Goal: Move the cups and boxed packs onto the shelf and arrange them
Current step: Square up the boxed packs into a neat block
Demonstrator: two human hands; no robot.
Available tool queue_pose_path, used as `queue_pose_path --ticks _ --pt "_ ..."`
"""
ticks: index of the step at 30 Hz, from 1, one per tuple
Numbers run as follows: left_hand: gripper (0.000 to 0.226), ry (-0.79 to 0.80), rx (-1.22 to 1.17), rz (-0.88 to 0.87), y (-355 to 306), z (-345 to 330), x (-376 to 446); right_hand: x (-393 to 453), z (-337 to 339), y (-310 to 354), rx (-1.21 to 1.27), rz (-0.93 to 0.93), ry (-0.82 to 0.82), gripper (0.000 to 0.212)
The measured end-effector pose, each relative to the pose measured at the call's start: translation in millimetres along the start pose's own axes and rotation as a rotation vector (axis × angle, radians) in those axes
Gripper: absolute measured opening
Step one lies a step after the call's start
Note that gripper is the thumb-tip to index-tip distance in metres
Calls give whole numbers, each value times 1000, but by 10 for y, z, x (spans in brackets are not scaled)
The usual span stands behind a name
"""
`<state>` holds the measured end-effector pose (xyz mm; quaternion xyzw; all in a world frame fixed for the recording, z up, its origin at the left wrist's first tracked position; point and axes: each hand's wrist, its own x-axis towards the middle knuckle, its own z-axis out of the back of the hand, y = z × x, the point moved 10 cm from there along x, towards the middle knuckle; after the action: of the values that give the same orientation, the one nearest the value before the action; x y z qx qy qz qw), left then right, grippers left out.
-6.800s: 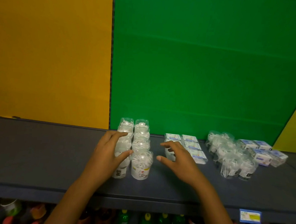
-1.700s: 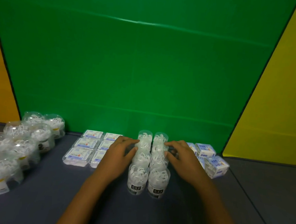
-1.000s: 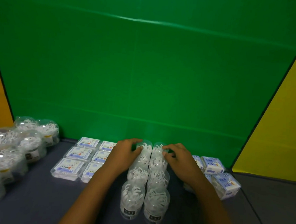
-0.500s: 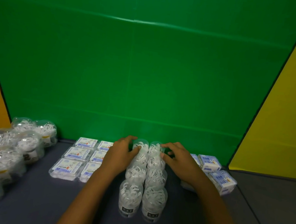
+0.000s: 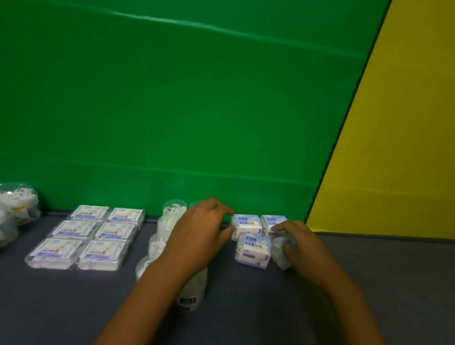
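left hand (image 5: 199, 237): reaches over the 2 rows of clear plastic cups filled with white floss picks (image 5: 168, 227); its fingers are loosely bent and its fingertips touch the left side of the far-left small white-and-blue boxed pack (image 5: 246, 223). I cannot tell whether the thumb closes on it.
right hand (image 5: 303, 247): fingers curled around the near-right boxed pack (image 5: 281, 251), which is blurred and mostly hidden under them; its fingertips also reach the far-right boxed pack (image 5: 272, 221).
boxed packs: 4 small blocks wrapped in glossy film, set 2 by 2 between the 2 hands and touching one another; the near-left pack (image 5: 253, 250) stands free in front of both sets of fingertips.
cups: tall, round, see-through, with dark labels low on the nearest one (image 5: 191, 290); they stand in a column running away from the viewer, under the left forearm and just left of the packs.
flat packs: 6 flat clear-lidded rectangular packs with white-and-blue labels (image 5: 89, 236) lie in a 2 by 3 grid, well left of the left fingers.
far-left cups: a looser cluster of similar clear cups (image 5: 8, 212) at the frame edge, partly cut off.
shelf: dark grey matte flat shelf surface (image 5: 400, 289); open room lies right of the right hand and in front of both wrists.
back edge: the shelf ends at a smooth green panel (image 5: 172, 102) just beyond the fingertips; a yellow panel (image 5: 415, 130) meets it along a slanted seam to the right.
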<state>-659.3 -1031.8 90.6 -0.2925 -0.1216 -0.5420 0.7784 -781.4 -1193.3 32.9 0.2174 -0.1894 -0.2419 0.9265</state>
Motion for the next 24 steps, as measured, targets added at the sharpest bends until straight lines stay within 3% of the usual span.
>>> queue_pose_path --ticks 4,7,12,19,24 --pt "49 172 90 68 -202 -471 55 -28 8 -411 -80 -31 93 51" --pt "73 282 161 176 -211 -872 35 -20 37 -674 -98 -25 115 54" --pt "109 264 70 405 -76 -1309 -63 52 30 -838 12 -12 77 56" --pt "97 68 -119 499 89 -1387 -66 242 -99 -978 217 -108 93 91" --pt "82 -10 -276 494 139 -1378 17 333 -229 -1069 451 -139 146 88"
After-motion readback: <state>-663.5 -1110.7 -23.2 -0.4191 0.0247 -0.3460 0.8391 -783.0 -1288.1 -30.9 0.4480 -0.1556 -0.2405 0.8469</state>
